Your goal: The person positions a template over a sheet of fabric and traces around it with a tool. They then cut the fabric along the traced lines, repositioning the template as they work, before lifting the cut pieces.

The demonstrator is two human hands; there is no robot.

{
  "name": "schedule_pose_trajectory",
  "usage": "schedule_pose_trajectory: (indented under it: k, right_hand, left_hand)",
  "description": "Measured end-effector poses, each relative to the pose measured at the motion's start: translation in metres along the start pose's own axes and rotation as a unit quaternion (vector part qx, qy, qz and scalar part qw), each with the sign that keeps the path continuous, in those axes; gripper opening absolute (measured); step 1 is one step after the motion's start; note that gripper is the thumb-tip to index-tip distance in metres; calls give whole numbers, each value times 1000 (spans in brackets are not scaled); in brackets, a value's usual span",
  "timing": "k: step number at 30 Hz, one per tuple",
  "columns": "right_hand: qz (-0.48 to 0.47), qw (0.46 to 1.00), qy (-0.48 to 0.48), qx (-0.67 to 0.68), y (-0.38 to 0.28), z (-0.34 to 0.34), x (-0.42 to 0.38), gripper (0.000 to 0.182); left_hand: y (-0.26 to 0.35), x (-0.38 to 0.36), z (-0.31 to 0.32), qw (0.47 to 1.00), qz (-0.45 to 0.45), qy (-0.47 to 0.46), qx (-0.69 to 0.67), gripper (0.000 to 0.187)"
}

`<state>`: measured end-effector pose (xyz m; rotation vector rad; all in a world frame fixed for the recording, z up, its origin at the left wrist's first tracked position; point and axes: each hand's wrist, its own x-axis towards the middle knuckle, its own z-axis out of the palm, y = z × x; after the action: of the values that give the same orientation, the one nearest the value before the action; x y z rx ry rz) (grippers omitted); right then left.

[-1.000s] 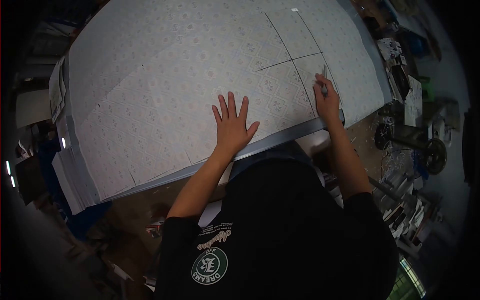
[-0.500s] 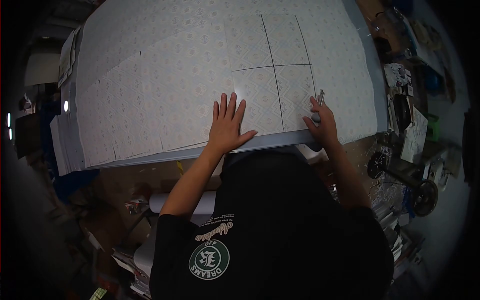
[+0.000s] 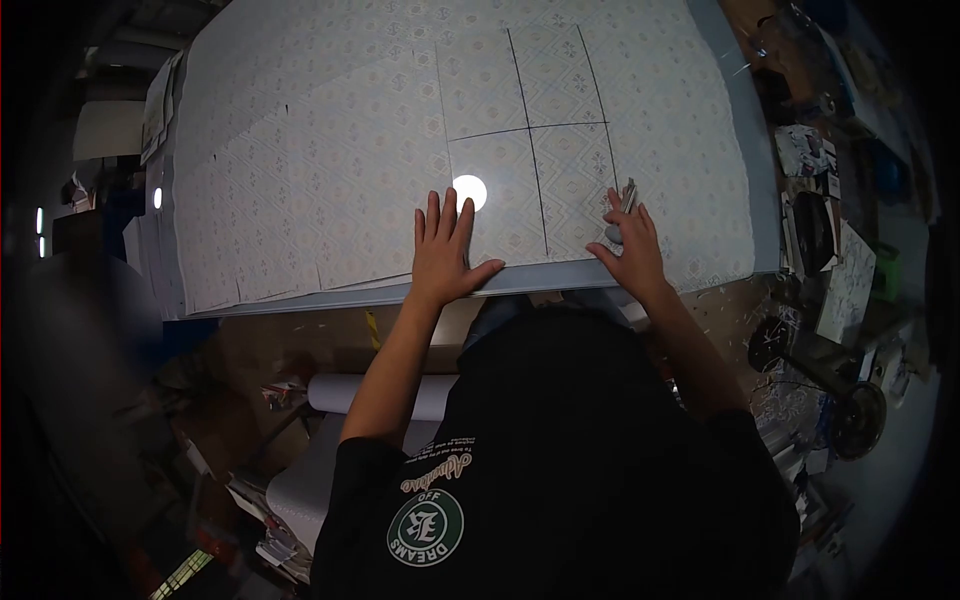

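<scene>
My left hand lies flat near the front edge of a pale patterned sheet, its fingers spread and thumb pointing right. Its fingertips are at the lower left of a glossy, see-through panel marked with dark crossing lines, where a round glare shows. At the panel's lower right corner, my right hand is curled around a slim silver-grey hand tool. The tool points away from me beside the panel's right-hand line. Its exact kind is too small to make out, and my fingers hide part of it.
The patterned sheet covers a large grey-edged table. Beneath the front edge lies a pale roll. Stacked papers stand beyond the left side. A fan-like object and cluttered boards are on the right.
The view has shifted a little, and a bright glare now shows on the panel above my left hand. Both hands keep nearly the same places on the sheet.
</scene>
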<state>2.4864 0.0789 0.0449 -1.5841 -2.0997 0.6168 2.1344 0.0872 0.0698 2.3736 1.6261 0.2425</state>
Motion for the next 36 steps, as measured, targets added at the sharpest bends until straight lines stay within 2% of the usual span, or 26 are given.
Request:
schedule_pose_trajectory:
  k: [8,36]
  right_hand:
    - [-18,1000,12,-10,-2,0,1,50]
    - [-17,1000,13,0,-5,-5,3,58]
  left_hand:
    - [4,-5,6,1000,-6,17,1,99]
    - [4,-3,6,999,-22,22,-5,98]
